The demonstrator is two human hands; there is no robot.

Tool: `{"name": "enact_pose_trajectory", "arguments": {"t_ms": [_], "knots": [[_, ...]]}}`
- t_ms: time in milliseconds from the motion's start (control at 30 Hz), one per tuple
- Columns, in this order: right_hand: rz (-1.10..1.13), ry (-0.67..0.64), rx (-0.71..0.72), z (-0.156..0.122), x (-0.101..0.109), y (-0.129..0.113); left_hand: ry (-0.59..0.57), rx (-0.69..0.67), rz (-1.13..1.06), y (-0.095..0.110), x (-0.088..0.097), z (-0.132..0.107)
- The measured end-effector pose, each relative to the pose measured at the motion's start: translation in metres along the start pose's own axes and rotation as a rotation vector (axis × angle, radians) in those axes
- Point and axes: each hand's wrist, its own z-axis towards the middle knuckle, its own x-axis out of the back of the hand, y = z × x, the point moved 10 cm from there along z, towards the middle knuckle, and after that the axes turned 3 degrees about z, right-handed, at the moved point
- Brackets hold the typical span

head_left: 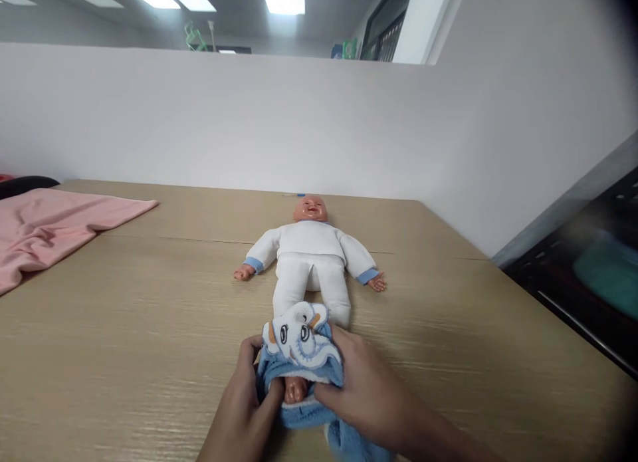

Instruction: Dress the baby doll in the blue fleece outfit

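Observation:
A baby doll (312,239) in a white top with blue cuffs lies on its back, its head toward the wall and its legs toward me. Around one of its feet (296,389) is a blue baby garment (304,417) with a white animal-face patch (299,339). My left hand (252,389) grips the garment's left side, thumb inside the opening beside the foot. The other side is gripped by my right hand (353,382), its thumb at the opening too. Part of the garment hangs down below my right hand. The doll's other foot is hidden.
The doll lies on a wood-grain table (149,355). A pink cloth (54,226) is spread at the left. Behind the table stands a white partition (224,123). Beyond the right edge is a dark rack (588,289). A small blue-tipped item (300,195) lies past the doll's head.

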Motion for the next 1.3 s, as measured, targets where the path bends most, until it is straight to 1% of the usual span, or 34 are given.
{"name": "enact_pose_trajectory", "arguments": {"t_ms": [67, 133, 267, 333, 367, 433, 533, 600, 667, 733, 767, 867, 933, 1033, 1100, 1167, 1233, 1300], "knots": [[0.048, 0.011, 0.013, 0.002, 0.001, 0.005, 0.008, -0.027, -0.077, 0.006, 0.002, 0.002], [0.087, 0.017, 0.044, 0.005, 0.002, 0.009, -0.011, -0.050, -0.087, 0.011, 0.004, 0.006], [0.132, 0.071, 0.087, 0.013, 0.012, 0.017, -0.073, -0.106, 0.037, 0.021, 0.015, 0.017], [0.104, 0.068, 0.127, 0.018, 0.018, 0.015, -0.099, -0.126, 0.085, 0.026, 0.023, 0.026], [0.075, 0.052, 0.152, 0.021, 0.020, 0.013, -0.124, -0.134, 0.087, 0.030, 0.025, 0.031], [0.025, -0.003, 0.187, 0.028, 0.025, 0.008, -0.217, -0.141, 0.062, 0.038, 0.026, 0.041], [0.057, -0.169, 0.174, 0.034, 0.023, 0.009, -0.383, -0.132, 0.009, 0.050, 0.023, 0.052], [0.119, -0.261, 0.149, 0.034, 0.022, 0.014, -0.441, -0.118, -0.002, 0.056, 0.025, 0.057], [0.199, -0.279, 0.137, 0.033, 0.025, 0.022, -0.466, -0.120, 0.008, 0.058, 0.029, 0.059], [0.320, -0.266, 0.147, 0.031, 0.030, 0.031, -0.473, -0.128, 0.022, 0.058, 0.033, 0.058], [0.391, -0.251, 0.150, 0.030, 0.033, 0.036, -0.456, -0.122, 0.027, 0.056, 0.035, 0.059], [0.559, -0.215, 0.106, 0.029, 0.041, 0.054, -0.349, -0.082, 0.052, 0.049, 0.044, 0.063], [0.604, -0.227, 0.059, 0.027, 0.042, 0.062, -0.316, -0.076, 0.074, 0.048, 0.045, 0.065], [0.634, -0.289, 0.029, 0.023, 0.040, 0.063, -0.323, -0.119, 0.145, 0.055, 0.040, 0.069], [0.655, -0.288, 0.037, 0.022, 0.041, 0.062, -0.288, -0.183, 0.237, 0.068, 0.041, 0.073], [0.687, -0.243, 0.057, 0.021, 0.044, 0.062, -0.289, -0.279, 0.349, 0.089, 0.034, 0.077], [0.729, -0.187, 0.080, 0.020, 0.048, 0.065, -0.370, -0.395, 0.456, 0.116, 0.018, 0.081], [0.775, -0.152, 0.097, 0.019, 0.050, 0.067, -0.492, -0.457, 0.535, 0.136, -0.003, 0.086]]}}
